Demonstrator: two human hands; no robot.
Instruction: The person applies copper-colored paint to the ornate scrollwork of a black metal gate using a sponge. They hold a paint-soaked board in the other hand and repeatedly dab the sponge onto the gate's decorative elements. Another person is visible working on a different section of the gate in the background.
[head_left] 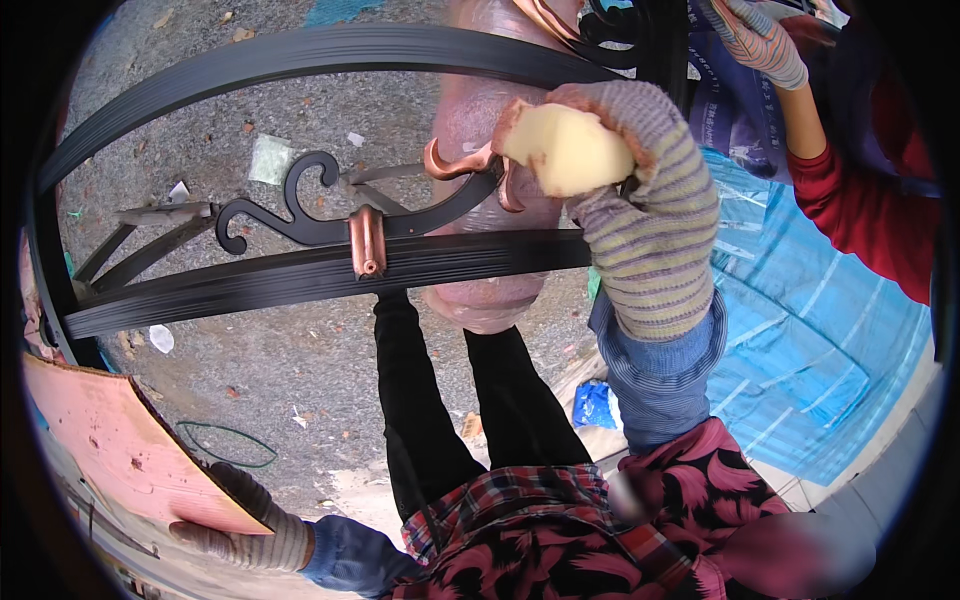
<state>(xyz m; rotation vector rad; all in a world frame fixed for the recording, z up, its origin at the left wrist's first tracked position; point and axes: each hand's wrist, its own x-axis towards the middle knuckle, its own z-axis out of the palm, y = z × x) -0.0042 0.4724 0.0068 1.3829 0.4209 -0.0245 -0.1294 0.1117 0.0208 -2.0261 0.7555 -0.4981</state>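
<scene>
My right hand point(650, 220), in a striped knit glove, is closed on a yellow sponge point(565, 148) and presses it against a copper-coloured scroll point(462, 162) on a black metal gate frame point(330, 265). A copper collar point(367, 243) clamps the black scrollwork to the lower rail. My left hand point(245, 525), also gloved, grips the lower edge of a pink board point(110, 440) at the bottom left. My legs in black trousers point(440, 400) stand beneath the frame.
Another person's gloved hand point(760, 40) and red sleeve point(870, 210) reach in at the top right. A blue tarpaulin point(810, 340) covers the ground on the right. Gravel ground point(250, 370) with litter and a loop of green wire point(225, 445) lies below the frame.
</scene>
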